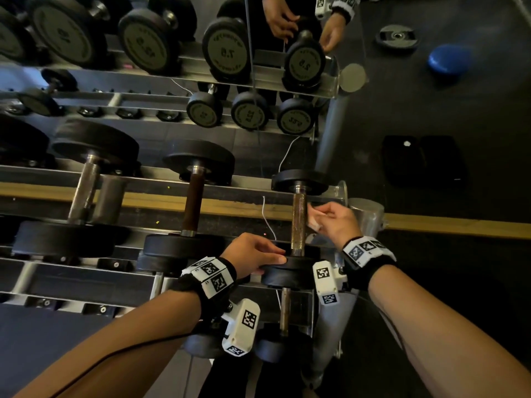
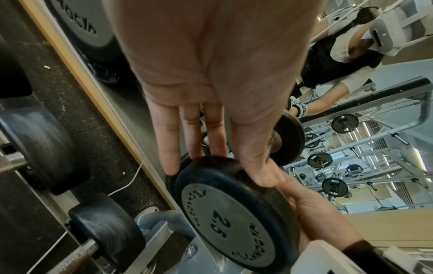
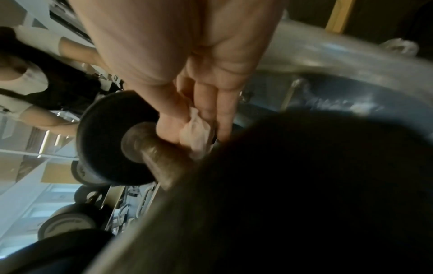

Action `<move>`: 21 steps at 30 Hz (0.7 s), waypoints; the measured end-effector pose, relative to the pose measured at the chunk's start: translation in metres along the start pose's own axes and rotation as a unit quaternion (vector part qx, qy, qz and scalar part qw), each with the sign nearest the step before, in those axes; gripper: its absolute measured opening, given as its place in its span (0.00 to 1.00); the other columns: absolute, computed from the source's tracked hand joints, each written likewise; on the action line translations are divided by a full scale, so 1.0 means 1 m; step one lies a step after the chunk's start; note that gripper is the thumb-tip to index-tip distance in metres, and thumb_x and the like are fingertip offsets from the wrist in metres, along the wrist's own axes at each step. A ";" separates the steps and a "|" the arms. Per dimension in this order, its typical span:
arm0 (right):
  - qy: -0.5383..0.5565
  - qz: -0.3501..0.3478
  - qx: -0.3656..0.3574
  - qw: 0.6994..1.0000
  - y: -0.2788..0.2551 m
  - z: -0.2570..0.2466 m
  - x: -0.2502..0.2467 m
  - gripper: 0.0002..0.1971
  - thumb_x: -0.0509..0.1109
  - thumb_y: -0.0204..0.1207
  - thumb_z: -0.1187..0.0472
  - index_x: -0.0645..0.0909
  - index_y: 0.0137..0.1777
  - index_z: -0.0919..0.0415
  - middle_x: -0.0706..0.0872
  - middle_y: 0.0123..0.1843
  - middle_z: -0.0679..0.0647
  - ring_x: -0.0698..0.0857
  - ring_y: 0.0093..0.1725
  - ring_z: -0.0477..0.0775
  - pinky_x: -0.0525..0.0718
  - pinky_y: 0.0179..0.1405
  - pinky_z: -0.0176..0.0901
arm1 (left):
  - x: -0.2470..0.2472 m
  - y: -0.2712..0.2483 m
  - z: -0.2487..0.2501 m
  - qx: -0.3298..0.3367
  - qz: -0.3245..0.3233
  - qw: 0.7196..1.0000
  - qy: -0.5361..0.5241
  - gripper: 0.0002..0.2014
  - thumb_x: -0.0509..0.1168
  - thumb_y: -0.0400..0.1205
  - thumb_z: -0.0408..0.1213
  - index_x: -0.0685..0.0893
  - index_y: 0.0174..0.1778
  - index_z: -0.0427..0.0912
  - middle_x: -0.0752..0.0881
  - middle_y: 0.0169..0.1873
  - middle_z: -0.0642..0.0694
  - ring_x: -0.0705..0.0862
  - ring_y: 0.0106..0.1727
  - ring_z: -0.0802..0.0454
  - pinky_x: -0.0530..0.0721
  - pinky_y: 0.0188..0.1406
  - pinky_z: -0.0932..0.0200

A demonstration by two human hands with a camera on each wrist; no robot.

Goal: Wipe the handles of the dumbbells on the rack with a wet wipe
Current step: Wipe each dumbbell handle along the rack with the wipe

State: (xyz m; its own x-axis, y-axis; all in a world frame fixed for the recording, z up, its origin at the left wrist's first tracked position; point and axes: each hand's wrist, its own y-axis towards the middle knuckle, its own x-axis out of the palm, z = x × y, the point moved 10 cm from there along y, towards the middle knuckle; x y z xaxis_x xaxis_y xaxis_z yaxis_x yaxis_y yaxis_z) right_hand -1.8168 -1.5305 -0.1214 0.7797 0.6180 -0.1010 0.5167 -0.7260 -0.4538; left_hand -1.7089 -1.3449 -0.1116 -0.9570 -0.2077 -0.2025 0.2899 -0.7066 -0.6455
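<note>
Left grip (image 1: 253,254): clasps the near head of the end dumbbell (image 1: 300,182).
Right grip (image 1: 333,222): pinches the wet wipe (image 1: 313,224) against the handle (image 1: 298,222).
Dumbbell: rightmost on the rack (image 1: 155,179).

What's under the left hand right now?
The near weight disc of the end dumbbell; the left hand holds its rim. Its fingers reach behind the disc, so their tips are hidden.

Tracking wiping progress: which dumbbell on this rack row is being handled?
The rightmost dumbbell, marked 2.5: the left hand grips its near weight, the right hand holds the wet wipe at its handle. No hand touches the others.
</note>
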 end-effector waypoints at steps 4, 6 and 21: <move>-0.015 -0.029 -0.004 0.999 -0.002 0.006 0.011 0.08 0.71 0.80 0.67 0.77 0.42 0.59 0.88 0.47 0.63 0.90 0.47 0.56 0.91 0.41 0.45 | 0.000 -0.001 0.000 -0.001 0.001 1.000 0.001 0.05 0.79 0.75 0.42 0.93 0.44 0.57 0.92 0.45 0.54 0.89 0.51 0.58 0.91 0.53 0.55; -0.043 -0.062 0.004 0.997 -0.010 0.015 0.011 0.07 0.71 0.79 0.68 0.78 0.42 0.59 0.89 0.47 0.62 0.90 0.47 0.55 0.91 0.40 0.42 | 0.000 -0.002 0.000 0.002 0.000 1.000 0.002 0.05 0.78 0.75 0.42 0.93 0.45 0.56 0.92 0.46 0.54 0.89 0.50 0.59 0.91 0.53 0.56; 0.090 -0.053 0.025 0.994 -0.007 0.009 0.018 0.12 0.63 0.81 0.78 0.73 0.41 0.62 0.88 0.45 0.50 0.89 0.44 0.43 0.87 0.34 0.31 | 0.000 -0.002 0.002 0.009 0.004 1.000 -0.002 0.05 0.79 0.75 0.42 0.92 0.37 0.58 0.93 0.50 0.53 0.90 0.53 0.56 0.89 0.60 0.49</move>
State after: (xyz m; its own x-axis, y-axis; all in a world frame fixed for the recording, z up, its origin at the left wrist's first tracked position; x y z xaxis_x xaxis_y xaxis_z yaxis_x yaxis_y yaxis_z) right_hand -1.8099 -1.5114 -0.1284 0.7744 0.6235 0.1072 0.5848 -0.6408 -0.4974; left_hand -1.7096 -1.3450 -0.1085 -0.9544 -0.2164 -0.2056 0.2983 -0.7171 -0.6300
